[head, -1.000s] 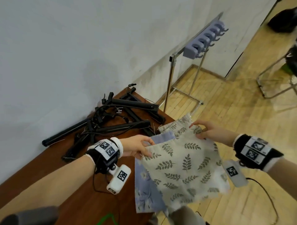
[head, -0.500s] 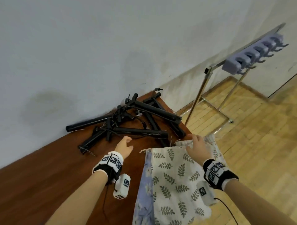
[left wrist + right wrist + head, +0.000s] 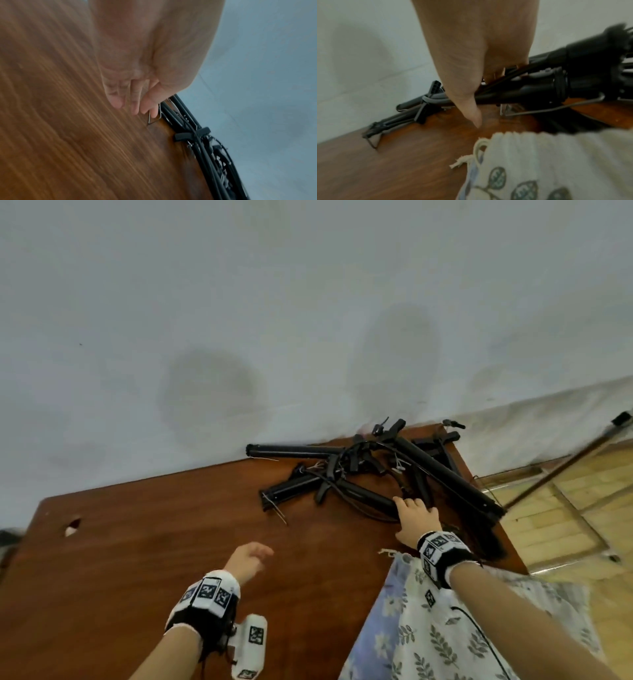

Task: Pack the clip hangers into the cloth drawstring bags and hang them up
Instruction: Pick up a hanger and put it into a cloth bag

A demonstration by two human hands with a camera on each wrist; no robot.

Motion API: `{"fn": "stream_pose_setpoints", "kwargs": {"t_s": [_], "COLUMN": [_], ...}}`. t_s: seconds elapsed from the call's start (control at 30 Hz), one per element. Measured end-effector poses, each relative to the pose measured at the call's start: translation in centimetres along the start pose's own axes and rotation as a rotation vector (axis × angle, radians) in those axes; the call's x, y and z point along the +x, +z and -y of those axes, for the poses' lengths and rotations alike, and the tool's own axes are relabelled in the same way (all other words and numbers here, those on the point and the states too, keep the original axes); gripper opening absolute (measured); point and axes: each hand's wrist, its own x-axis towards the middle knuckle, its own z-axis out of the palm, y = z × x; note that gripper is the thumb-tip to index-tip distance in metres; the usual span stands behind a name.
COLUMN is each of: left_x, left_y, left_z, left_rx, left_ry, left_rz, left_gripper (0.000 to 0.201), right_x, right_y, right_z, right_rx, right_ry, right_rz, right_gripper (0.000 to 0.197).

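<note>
A tangled pile of black clip hangers (image 3: 373,470) lies on the brown table (image 3: 154,542) against the wall. My right hand (image 3: 412,517) reaches into the near side of the pile. Its fingers lie over one black hanger bar (image 3: 530,90), with the tips hidden behind it and the thumb (image 3: 475,116) pointing down at the table, off the bar. My left hand (image 3: 251,558) hovers over bare wood, fingers (image 3: 135,104) loosely curled and holding nothing. The leaf-print cloth bag (image 3: 445,638) lies under my right forearm over a blue floral bag (image 3: 373,642); its drawstring mouth (image 3: 513,136) faces the pile.
The pale wall stands directly behind the hangers. A metal rack pole (image 3: 561,467) slants over the wooden floor past the table's right edge. A chipped hole (image 3: 72,525) marks the table's far left. Wire hooks (image 3: 547,108) stick out of the pile.
Both hands have let go of the cloth bags, which now lie at the table's right edge. My right hand moved forward onto the hanger pile. The left hand drifted left over the table.
</note>
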Motion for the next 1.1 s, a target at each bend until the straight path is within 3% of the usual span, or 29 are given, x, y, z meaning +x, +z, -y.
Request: {"fn": "stream_pose_setpoints", "kwargs": {"t_s": [0.13,0.43,0.57,0.67,0.77,0.87,1.0,1.1], "left_x": [-0.5,-0.8,-1.7,-2.3,-3.0,-3.4,-4.2,-5.0], "left_y": [-1.1,-1.0,-1.1,-2.1,-3.8,-5.3,-5.1,-4.4], "left_z": [1.6,-0.5,-4.8,-8.7,-13.7,-17.4,-17.7,-18.1], "left_rx": [-0.167,-0.391,-0.419,-0.485,-0.72,-0.825,-0.671,-0.651], "left_ry": [-0.01,-0.022,0.127,0.274,0.345,0.367,0.584,0.595], "left_rz": [-0.023,0.039,0.129,0.168,0.151,0.255,0.329,0.359], "left_gripper": [0.028,0.025,0.014,0.024,0.047,0.058,0.036,0.027], "right_x": [1.5,-2.4,-5.7,-8.9,-12.2,-15.3,-18.5,-20.0], "right_y": [0.5,-2.5,-4.4,-5.7,-5.7,-5.3,-5.0,-3.7], "right_z": [0.4,1.8,3.2,4.2,5.3,6.7,8.0,8.1], "right_rx": [0.033,0.446,0.734,0.835,0.868,0.901,1.141,1.381], "right_ry": [0.01,0.119,0.149,0.125,0.045,0.008,-0.018,0.098], "right_rz": [-0.058,-0.119,-0.204,-0.255,-0.147,-0.055,0.058,0.097], "right_gripper": [0.047,0.039,0.032,0.034,0.041,0.045,0.055,0.051]}}
